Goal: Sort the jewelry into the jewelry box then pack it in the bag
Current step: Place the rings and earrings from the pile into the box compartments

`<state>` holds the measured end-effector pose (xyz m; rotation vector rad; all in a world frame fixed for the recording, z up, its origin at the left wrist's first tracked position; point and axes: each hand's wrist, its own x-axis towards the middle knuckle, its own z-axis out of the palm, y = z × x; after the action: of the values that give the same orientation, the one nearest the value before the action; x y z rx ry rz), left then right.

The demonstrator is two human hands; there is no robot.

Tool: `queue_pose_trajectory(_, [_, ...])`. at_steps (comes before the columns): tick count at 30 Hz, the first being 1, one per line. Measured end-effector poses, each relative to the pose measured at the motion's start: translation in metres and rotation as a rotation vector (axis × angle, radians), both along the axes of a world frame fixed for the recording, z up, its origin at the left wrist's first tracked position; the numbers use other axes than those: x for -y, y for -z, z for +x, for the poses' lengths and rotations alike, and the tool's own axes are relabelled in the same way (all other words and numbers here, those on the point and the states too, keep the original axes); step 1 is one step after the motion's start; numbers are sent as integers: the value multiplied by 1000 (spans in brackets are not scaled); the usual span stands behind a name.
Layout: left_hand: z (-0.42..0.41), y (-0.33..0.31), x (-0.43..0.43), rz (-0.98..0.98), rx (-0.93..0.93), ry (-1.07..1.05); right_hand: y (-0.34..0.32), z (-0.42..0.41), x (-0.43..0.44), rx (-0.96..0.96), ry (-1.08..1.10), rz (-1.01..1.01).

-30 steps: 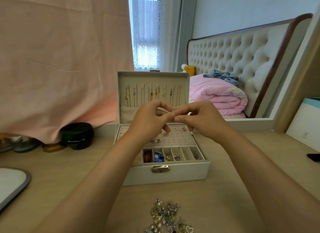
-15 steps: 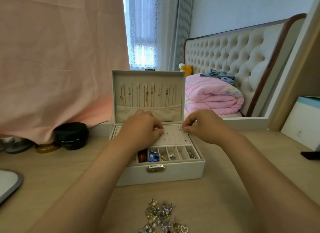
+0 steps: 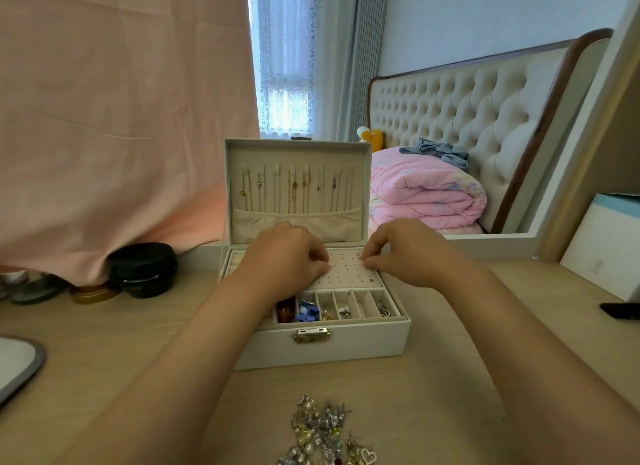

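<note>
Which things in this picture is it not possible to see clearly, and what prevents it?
- Head view: the left hand covers the jewelry box's left compartments and anything its curled fingers hold.
- Head view: the small silver piece at the right hand's fingertips is too small to identify.
- Head view: the loose jewelry pile is cut by the bottom edge.

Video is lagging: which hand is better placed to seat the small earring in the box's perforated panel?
Right. The right hand pinches the earring at the far right corner of the perforated panel; the left hand rests on its left side, apart from the earring.
</note>
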<state>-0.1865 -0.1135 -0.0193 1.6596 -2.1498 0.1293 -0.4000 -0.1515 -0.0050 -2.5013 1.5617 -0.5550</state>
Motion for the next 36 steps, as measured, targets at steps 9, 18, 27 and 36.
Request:
queue_pose_trajectory(9, [-5, -3, -3, -33, -10, -3, 6, -8, 11, 324, 6, 24])
queue_pose_trajectory(18, [-9, -2, -5, 52, -390, 60, 2, 8, -1, 445, -120, 75])
queue_pose_trajectory(27, [-4, -11, -8, 263, -1025, 104, -4, 30, -17, 747, -177, 107])
queue_pose_trajectory(36, [1, -15, -8, 301, -940, 152, -3, 33, -19, 772, -168, 65])
